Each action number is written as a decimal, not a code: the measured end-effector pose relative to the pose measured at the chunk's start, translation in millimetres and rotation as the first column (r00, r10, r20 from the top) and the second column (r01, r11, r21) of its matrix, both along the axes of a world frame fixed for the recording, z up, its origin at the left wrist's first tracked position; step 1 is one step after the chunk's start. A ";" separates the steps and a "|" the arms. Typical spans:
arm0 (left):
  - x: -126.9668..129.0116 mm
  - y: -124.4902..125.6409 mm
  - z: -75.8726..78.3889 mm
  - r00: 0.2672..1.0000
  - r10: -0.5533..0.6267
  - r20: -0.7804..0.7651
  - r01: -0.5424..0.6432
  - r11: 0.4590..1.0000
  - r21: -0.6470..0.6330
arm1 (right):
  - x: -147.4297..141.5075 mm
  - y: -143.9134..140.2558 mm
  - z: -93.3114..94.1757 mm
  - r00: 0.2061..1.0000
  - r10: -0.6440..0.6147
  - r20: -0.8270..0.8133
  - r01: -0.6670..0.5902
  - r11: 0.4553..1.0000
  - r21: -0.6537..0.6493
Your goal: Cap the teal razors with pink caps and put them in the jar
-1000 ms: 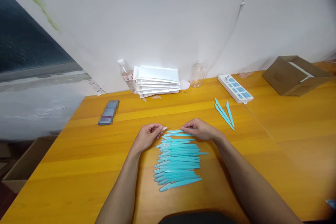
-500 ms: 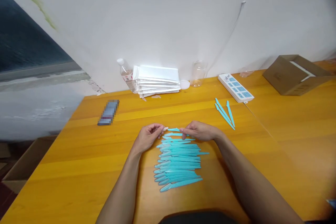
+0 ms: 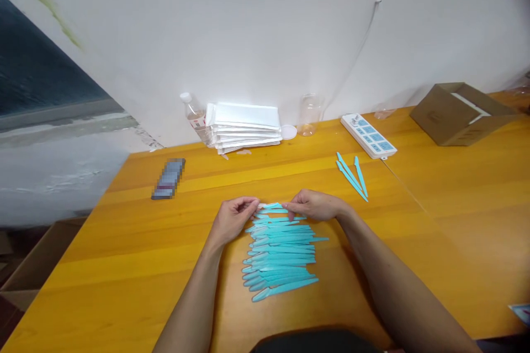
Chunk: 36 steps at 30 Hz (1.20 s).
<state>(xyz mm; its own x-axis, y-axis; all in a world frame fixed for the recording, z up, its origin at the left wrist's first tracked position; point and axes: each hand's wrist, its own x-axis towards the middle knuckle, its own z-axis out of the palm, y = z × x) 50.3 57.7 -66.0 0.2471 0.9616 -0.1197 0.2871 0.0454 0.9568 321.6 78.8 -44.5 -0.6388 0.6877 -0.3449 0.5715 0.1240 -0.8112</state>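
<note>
My right hand (image 3: pixel 312 205) pinches one end of a turquoise eyebrow razor (image 3: pixel 273 206) above the far end of a row. At the razor's other end, my left hand (image 3: pixel 239 215) is closed on a small clear cap (image 3: pixel 261 207), which meets the razor's tip; how far it covers the blade is too small to tell. Below both hands lies the row of turquoise eyebrow razors (image 3: pixel 285 256), side by side and roughly parallel, with clear-looking left ends. Farther right, 3 loose eyebrow razors (image 3: pixel 351 179) lie apart from the row.
Along the wall stand a plastic bottle (image 3: pixel 195 120), a stack of white packets (image 3: pixel 246 124), a clear jar (image 3: pixel 308 116) with a white lid (image 3: pixel 289 132) beside it, a power strip (image 3: pixel 368 137) and an open cardboard box (image 3: pixel 451 116). A blurred phone (image 3: pixel 168 178) lies left.
The cap in my left hand and the razor in my right hand have come together; a small gap showed between them before. The whole view has shifted slightly.
</note>
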 end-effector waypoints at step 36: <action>-71.4 129.4 -12.8 0.606 0.319 -0.729 0.111 0.873 0.475 | 84.9 15.2 -14.3 0.268 -0.833 0.484 0.647 0.528 0.550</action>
<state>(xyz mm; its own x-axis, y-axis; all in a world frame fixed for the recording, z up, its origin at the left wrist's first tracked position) -21.2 187.1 -78.9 0.1616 0.9627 0.2171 0.9328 -0.2208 0.2848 406.5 94.0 -58.8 0.5200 0.8381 -0.1650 0.8124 -0.5450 -0.2074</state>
